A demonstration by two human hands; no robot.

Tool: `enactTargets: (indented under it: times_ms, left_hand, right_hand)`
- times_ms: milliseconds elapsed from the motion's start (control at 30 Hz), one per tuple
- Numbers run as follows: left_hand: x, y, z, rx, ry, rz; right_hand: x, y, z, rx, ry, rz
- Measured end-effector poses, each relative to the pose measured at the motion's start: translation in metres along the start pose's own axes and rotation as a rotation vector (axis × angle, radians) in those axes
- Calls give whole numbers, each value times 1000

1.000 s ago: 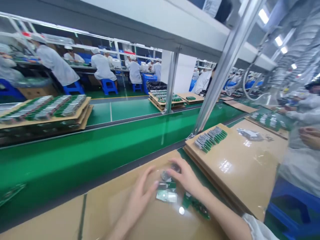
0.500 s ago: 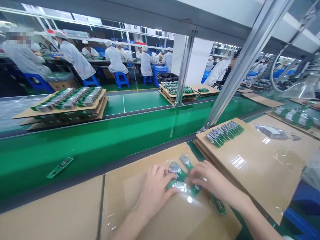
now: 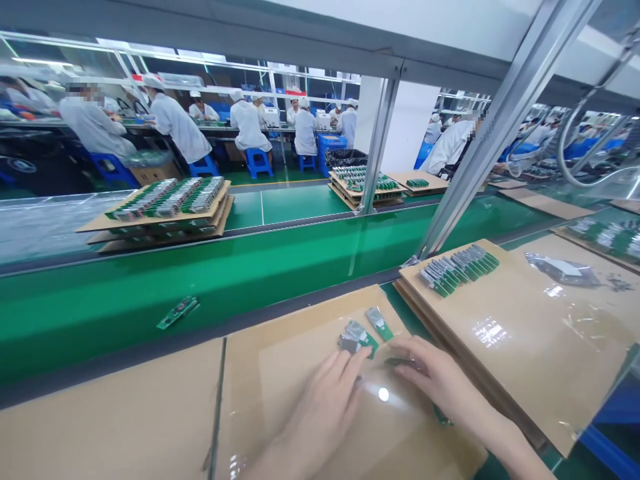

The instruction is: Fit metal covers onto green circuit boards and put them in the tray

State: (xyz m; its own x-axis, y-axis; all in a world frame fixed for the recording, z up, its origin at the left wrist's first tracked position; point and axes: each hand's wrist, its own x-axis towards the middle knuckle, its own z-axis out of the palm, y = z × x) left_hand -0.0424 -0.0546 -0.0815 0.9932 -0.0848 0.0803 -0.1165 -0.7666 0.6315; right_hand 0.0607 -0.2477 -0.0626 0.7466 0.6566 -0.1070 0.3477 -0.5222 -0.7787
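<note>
Green boards (image 3: 358,337) | left hand (image 3: 320,410) fingers flat, touching | right hand (image 3: 440,380) spread, holding nothing

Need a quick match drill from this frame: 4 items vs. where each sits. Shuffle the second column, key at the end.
Things
1. single circuit board
2. row of circuit boards
3. clear plastic bag
4. left hand

Places
A. far right cardboard sheet, past the row of boards
B. alone on the green conveyor belt
C. back edge of the stacked cardboard on the right, next to the slanted metal post
D. flat on the near cardboard sheet, fingertips by the small loose boards

Pairs: 1-B, 2-C, 3-A, 4-D
</note>
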Motion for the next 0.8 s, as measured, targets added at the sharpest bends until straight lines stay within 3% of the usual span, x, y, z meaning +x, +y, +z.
enactTargets:
  times_ms: [167, 267, 367, 433, 633, 800]
  left_hand:
    - [-29, -3, -2, -318, 135, -149]
    - [-43, -14, 3, -273, 123, -83]
    - [-53, -24, 6, -113, 123, 32]
    - [-56, -26, 7, -12, 130, 71]
    - [-54, -21, 7, 155, 193, 9]
    - [-52, -21, 7, 4, 109, 69]
  right_hand:
    - [5, -12, 33, 435, 102, 54]
    - [8, -16, 67, 535, 173, 52]
    - [6, -15, 90, 420, 95, -34]
    - [1, -14, 95, 283, 54, -79]
    - [0, -16, 72, 47, -10, -142]
    - [32, -8, 68, -317, 341, -179]
